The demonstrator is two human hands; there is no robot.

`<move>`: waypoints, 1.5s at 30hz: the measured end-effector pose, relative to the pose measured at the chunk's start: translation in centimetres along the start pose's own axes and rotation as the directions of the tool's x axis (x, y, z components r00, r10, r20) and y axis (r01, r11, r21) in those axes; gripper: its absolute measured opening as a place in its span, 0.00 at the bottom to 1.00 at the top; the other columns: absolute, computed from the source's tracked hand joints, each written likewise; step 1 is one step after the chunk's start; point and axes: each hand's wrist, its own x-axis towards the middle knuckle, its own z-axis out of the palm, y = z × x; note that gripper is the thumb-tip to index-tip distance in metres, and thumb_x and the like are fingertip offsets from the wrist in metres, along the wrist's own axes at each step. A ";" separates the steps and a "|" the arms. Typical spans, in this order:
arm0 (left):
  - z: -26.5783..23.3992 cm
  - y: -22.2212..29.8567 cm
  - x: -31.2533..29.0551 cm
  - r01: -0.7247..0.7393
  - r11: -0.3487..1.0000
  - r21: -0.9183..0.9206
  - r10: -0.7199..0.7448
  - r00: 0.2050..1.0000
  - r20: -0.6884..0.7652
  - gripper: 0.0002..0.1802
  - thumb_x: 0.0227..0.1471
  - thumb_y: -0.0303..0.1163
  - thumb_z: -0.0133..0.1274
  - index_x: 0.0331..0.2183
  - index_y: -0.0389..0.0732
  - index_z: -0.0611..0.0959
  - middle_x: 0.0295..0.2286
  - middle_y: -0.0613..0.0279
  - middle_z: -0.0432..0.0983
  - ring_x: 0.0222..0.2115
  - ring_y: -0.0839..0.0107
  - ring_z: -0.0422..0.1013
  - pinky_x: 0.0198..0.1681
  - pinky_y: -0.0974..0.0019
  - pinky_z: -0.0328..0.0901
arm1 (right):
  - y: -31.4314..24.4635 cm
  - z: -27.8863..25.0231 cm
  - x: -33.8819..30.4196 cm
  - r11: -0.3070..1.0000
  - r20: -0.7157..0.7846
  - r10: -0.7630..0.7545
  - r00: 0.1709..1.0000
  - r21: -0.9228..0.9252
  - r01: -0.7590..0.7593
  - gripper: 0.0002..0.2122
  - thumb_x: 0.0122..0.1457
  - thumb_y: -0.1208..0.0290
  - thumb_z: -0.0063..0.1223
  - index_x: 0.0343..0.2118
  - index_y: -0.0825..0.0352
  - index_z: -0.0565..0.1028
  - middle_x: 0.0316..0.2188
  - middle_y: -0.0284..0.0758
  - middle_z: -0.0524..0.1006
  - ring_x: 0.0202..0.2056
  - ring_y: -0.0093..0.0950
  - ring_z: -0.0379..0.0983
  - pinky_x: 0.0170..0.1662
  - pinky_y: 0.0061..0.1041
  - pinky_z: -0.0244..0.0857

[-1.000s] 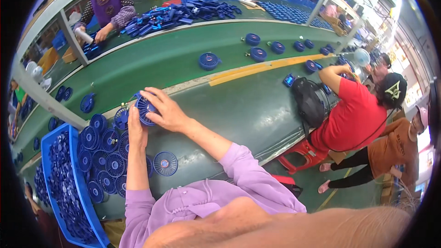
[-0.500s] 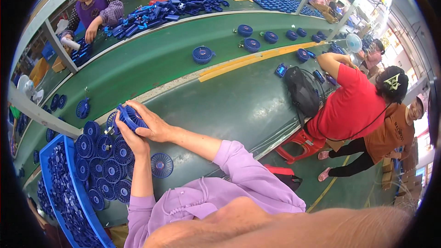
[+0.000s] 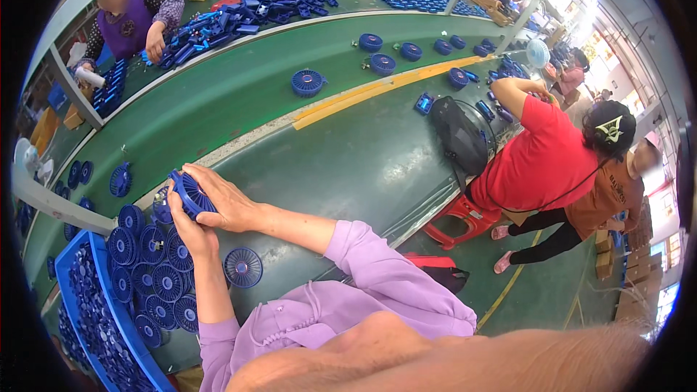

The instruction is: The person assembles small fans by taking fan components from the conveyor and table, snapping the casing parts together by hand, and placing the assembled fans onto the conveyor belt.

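Between my two hands is a round blue fan head with a ribbed grille, tilted on its edge. My left hand wraps its near left side. My right hand presses on it from the right, fingers over the top and thumb along the lower side. Just below my hands, a heap of round blue fan grilles lies on the green worktable. One separate grille rests flat by my left forearm. Part of the held fan head is covered by my fingers.
A blue bin full of small blue pieces stands at the left. Beyond the table runs a green conveyor belt carrying several fan heads. A co-worker in red sits at the right beside a black bag; another person works across the belt.
The whole view has shifted a little, so the surroundings sit farther left. Both my hands keep hold of the fan head, which is turned slightly.
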 end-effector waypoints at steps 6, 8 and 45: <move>-0.5 0.2 0.3 0.145 0.979 -0.146 -0.155 0.986 -0.055 0.24 0.61 0.45 0.40 0.50 0.38 0.71 0.46 0.61 0.71 0.47 0.68 0.68 0.51 0.64 0.63 | -0.4 -0.3 0.1 0.999 0.020 0.030 0.999 0.015 -0.030 0.34 0.54 0.44 0.46 0.61 0.58 0.57 0.58 0.53 0.55 0.58 0.53 0.53 0.60 0.45 0.50; -0.4 0.3 0.5 0.199 0.962 -0.189 -0.214 0.975 -0.060 0.23 0.61 0.45 0.40 0.49 0.38 0.72 0.46 0.60 0.71 0.47 0.68 0.68 0.52 0.64 0.63 | 0.1 -0.4 0.2 0.994 0.048 -0.065 0.997 -0.083 0.069 0.32 0.53 0.47 0.48 0.59 0.56 0.61 0.57 0.53 0.55 0.58 0.53 0.54 0.60 0.45 0.51; -1.0 -2.1 -0.5 -0.505 0.658 0.559 0.533 0.836 0.128 0.20 0.58 0.34 0.39 0.48 0.32 0.68 0.44 0.53 0.67 0.45 0.64 0.64 0.51 0.62 0.58 | 0.7 3.1 -1.0 0.836 0.055 0.230 0.972 0.500 -0.227 0.26 0.62 0.66 0.36 0.62 0.69 0.51 0.59 0.45 0.57 0.61 0.35 0.52 0.63 0.29 0.45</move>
